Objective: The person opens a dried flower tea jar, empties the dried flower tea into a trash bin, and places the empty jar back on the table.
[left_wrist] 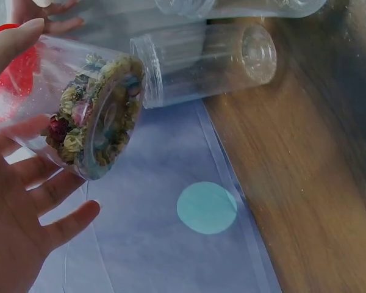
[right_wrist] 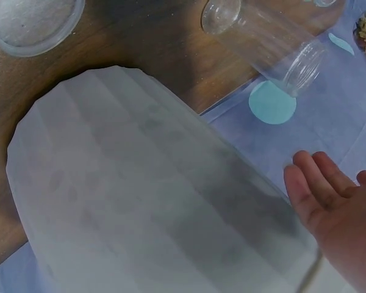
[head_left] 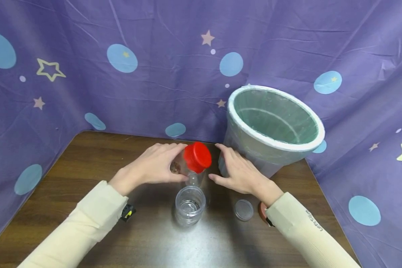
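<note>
My left hand (head_left: 157, 163) grips a clear plastic jar (left_wrist: 55, 91) with a red lid (head_left: 198, 156). Dried flowers (left_wrist: 79, 122), yellowish with some dark red, lie at the jar's bottom end. It is held up off the table and tilted, its lid toward the right hand. Apart from the jar, my right hand (head_left: 242, 173) is held with fingers extended and nothing in it, beside the grey bin. Below the held jar stands an uncapped clear jar (head_left: 190, 204). Another clear jar (left_wrist: 201, 64) stands just behind that one, partly covered by the held jar in the head view.
A large grey bin (head_left: 276, 143) stands at the back right. On the table (head_left: 147, 242) lie a clear round lid (head_left: 243, 209) and a reddish-brown round piece (head_left: 263, 212), partly under the right sleeve. A purple patterned cloth (head_left: 174, 74) hangs behind and at both sides.
</note>
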